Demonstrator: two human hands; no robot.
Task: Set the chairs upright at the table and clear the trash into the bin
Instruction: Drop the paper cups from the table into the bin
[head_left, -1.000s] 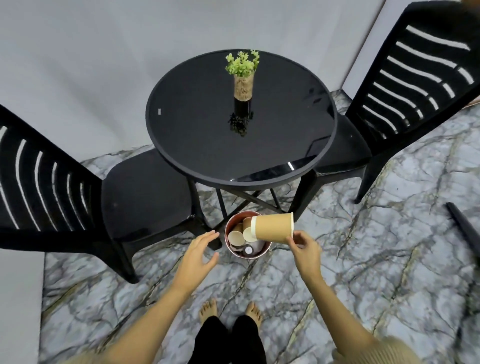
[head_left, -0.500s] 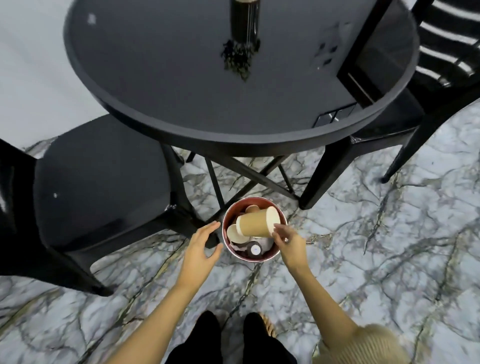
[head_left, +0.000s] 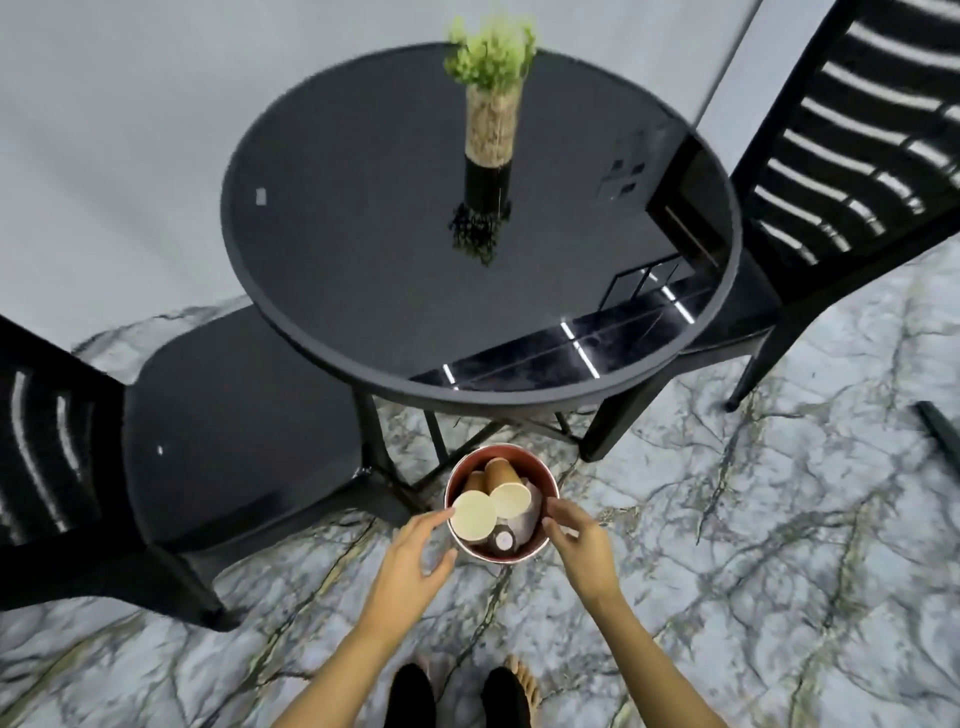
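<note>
Chairs were seen upright on either side of a round black table (head_left: 332, 270): the left chair (head_left: 228, 431) with its seat tucked partly under the table's edge, the right chair (head_left: 857, 156) with its slatted back rising at the upper right of the view. A marbled floor (head_left: 753, 545) lay beneath everything, and a pale wall was seen behind. A plant (head_left: 491, 104) in a woven pot was stood near the middle of the tabletop, its reflection shown in the glossy surface. A red bin (head_left: 549, 480) was placed on the floor just in front of the table's legs, between the two hands. Two brown paper cups (head_left: 501, 475) were seen inside the bin, tilted with their pale open mouths facing the camera, and a small dark bottle (head_left: 503, 540) was lodged beneath them. The left hand (head_left: 410, 566) was held open, empty, its fingertips just beside the bin's left rim. The right hand (head_left: 579, 540) was likewise held open and empty, its fingers spread close to the right rim; whether either hand touched the bin could not be told. Bare toes were glimpsed at the bottom edge.
</note>
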